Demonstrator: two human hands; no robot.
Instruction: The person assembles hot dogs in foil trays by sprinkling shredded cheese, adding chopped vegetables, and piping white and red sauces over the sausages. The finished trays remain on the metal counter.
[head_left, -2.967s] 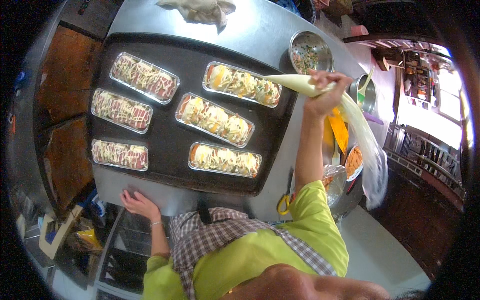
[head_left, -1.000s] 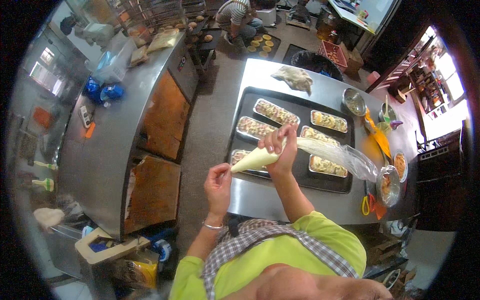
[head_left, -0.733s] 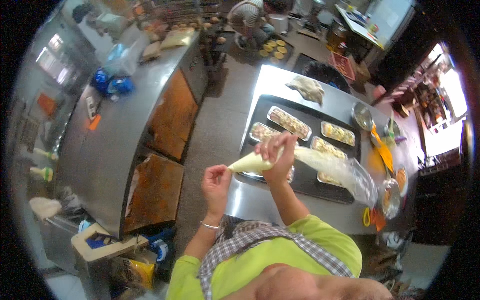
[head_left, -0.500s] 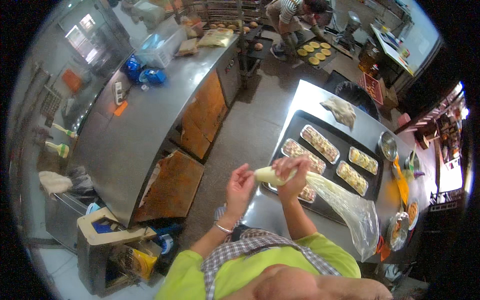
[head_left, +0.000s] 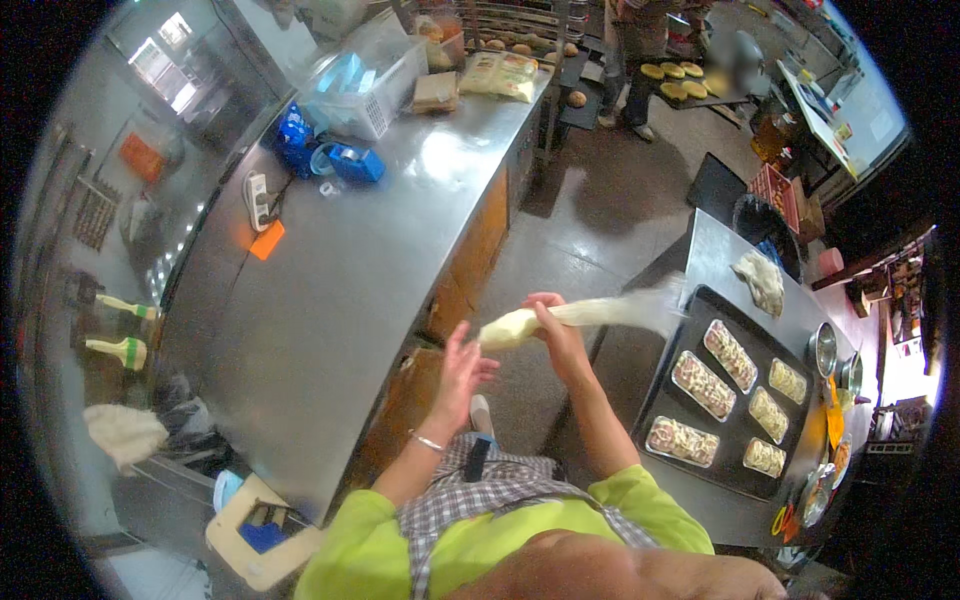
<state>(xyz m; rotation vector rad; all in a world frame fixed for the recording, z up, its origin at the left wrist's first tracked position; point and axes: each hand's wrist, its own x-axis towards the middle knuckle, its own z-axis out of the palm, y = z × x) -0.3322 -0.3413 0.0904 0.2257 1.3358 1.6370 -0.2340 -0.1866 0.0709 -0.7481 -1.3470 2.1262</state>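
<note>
My right hand (head_left: 558,330) is closed round the middle of a clear piping bag (head_left: 508,328) filled with pale cream-coloured stuff. The bag's slack plastic end trails off to the right, blurred. Close by the filled end is my left hand (head_left: 462,378), its fingers spread and partly bent; whether they touch the bag I cannot tell. Both hands are over the floor gap between two metal tables. To the right, a black baking tray (head_left: 728,432) carries several foil loaf pans (head_left: 683,441) with pale-topped contents.
A long steel table (head_left: 350,270) runs along the left, with a power strip (head_left: 258,200), blue tape dispenser (head_left: 355,163) and plastic crate (head_left: 385,85). A white cloth (head_left: 760,283) and metal bowls (head_left: 822,348) lie on the right table. Another person (head_left: 635,60) stands far back beside yellow rounds (head_left: 683,72).
The view has swung left. My hands and the piping bag have moved off the baking tray to the gap between the tables. The far person has gone from bending to standing.
</note>
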